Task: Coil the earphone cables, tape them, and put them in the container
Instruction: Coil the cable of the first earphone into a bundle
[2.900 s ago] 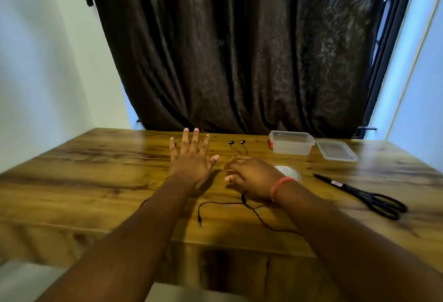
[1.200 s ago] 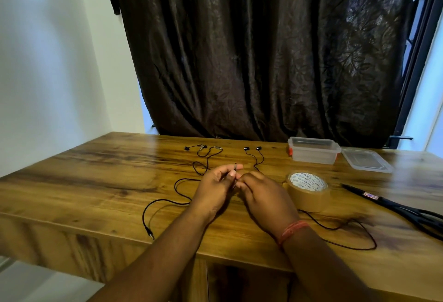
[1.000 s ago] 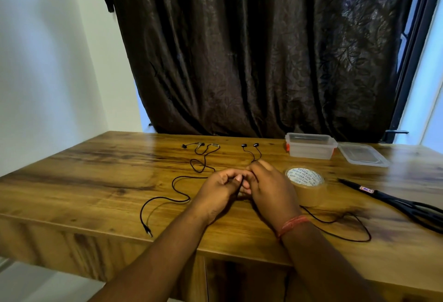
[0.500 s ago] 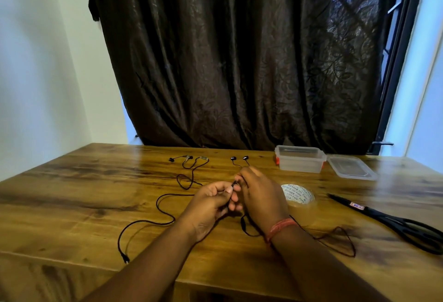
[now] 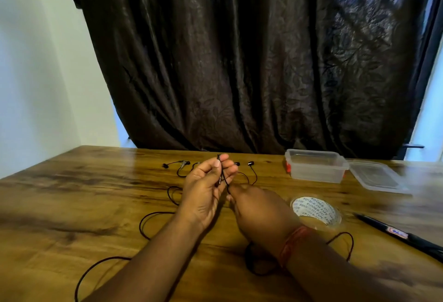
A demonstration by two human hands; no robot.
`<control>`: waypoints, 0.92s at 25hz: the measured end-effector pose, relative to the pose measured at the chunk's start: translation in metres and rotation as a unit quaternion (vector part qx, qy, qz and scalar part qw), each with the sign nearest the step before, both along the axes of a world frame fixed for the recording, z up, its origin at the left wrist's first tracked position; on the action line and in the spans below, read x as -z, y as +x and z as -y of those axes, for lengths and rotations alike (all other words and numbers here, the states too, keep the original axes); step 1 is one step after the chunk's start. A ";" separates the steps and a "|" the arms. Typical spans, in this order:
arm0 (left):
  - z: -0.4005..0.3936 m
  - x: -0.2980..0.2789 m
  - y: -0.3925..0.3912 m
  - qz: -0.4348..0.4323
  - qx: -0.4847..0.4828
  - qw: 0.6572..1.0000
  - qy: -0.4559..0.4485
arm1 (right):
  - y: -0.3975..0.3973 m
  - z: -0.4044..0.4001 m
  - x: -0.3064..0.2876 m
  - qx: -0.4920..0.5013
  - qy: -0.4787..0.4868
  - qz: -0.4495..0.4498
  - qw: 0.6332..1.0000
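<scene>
Head view: the left hand (image 5: 206,191) has risen off the table (image 5: 72,205), pinching the earphone cable (image 5: 224,178); the right hand (image 5: 259,210) grasps it below, so coiling begins.

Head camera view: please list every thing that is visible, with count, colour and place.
earphone cables: two, black, spread over the table middle; one pinched in the left hand
container: one, clear plastic, open, far right of the table
lid: one, clear, flat on the table right of the container
tape roll: one, brownish with a white printed face, right of the right hand
scissors: one, black, right edge, partly out of view
table: one, brown wood
curtain: one, dark brown, behind the table
left hand: raised, fingers pinch a cable
right hand: grips the same cable lower down; red wristband
</scene>
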State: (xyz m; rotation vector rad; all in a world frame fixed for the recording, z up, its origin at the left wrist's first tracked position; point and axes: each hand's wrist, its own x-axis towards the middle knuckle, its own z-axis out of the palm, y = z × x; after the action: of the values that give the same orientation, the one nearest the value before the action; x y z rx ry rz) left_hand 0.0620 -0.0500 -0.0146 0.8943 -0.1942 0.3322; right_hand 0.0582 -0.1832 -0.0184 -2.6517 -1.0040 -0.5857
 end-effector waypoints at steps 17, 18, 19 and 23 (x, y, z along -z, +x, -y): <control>0.018 0.009 -0.018 0.001 0.122 0.978 0.168 | 0.008 0.038 -0.017 0.093 0.109 0.140 0.980; 0.019 0.008 -0.018 -0.004 0.127 0.982 0.139 | 0.008 0.037 -0.016 0.097 0.099 0.123 0.983; 0.021 0.007 -0.016 -0.008 0.132 0.985 0.111 | 0.008 0.035 -0.015 0.097 0.082 0.103 0.987; 0.023 0.009 -0.011 -0.009 0.125 0.991 0.041 | 0.009 0.028 -0.014 0.077 0.027 0.052 0.995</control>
State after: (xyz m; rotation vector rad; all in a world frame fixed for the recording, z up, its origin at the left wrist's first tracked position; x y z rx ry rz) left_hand 0.0513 -0.0729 -0.0238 0.9418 -0.3026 0.0837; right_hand 0.0673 -0.2110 -0.0048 -2.6916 -0.8021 -0.7806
